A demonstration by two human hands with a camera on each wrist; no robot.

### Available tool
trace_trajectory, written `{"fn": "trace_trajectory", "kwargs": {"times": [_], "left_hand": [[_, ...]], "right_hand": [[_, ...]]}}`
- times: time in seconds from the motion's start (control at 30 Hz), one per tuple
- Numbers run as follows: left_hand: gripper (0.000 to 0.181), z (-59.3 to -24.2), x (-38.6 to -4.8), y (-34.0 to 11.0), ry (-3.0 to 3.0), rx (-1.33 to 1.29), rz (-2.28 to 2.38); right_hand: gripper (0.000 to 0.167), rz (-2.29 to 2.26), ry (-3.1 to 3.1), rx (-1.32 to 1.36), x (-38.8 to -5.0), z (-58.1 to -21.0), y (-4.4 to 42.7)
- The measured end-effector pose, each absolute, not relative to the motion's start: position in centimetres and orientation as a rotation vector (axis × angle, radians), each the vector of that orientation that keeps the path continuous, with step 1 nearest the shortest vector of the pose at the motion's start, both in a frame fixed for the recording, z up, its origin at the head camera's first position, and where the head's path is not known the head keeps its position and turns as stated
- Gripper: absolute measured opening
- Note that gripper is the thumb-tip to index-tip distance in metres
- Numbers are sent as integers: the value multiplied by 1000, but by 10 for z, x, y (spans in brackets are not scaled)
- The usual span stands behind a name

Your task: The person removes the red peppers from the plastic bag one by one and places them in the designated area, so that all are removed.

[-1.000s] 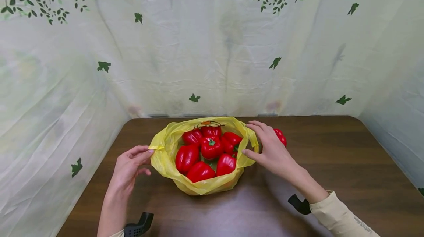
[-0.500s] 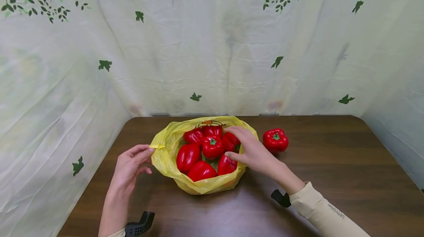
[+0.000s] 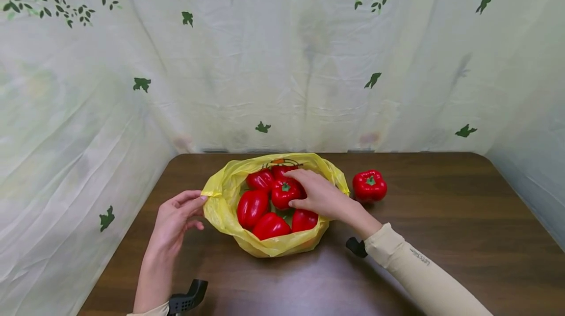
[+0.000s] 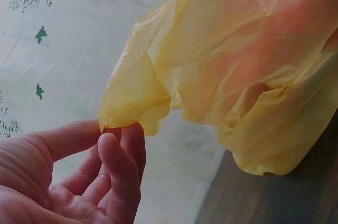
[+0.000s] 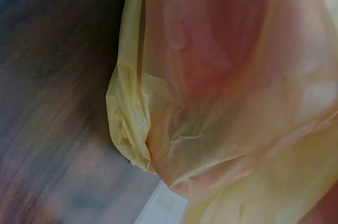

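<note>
Left hand [image 3: 174, 218] pinches the bag [image 3: 273, 250], right hand [image 3: 322, 196] is at a middle pepper [image 3: 285, 194], grip unclear, with at least 6 in and 1 loose pepper [image 3: 370, 186] out, to its right

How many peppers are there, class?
7 at least. In the bag: back-left pepper, back pepper, middle pepper, left pepper, front pepper, front-right pepper; outside: right pepper. The right hand may hide more.

The head view looks forward and down, farthest from the yellow bag [image 3: 275, 249]. Both wrist views face its outside, the right closest; head and left share its left edge.
</note>
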State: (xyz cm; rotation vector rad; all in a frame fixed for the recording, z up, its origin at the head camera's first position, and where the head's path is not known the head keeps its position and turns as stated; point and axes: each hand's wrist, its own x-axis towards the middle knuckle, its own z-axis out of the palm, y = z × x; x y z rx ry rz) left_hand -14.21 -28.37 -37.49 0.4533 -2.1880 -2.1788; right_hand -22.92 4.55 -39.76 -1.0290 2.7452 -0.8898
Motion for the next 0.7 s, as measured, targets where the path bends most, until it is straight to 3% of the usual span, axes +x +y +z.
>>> {"fn": "trace_trajectory", "kwargs": {"times": [0.7], "left_hand": [[19, -373, -142, -283, -2173, 449, -2210]], "right_hand": [[75, -836, 2770, -978, -236, -401, 35]]}}
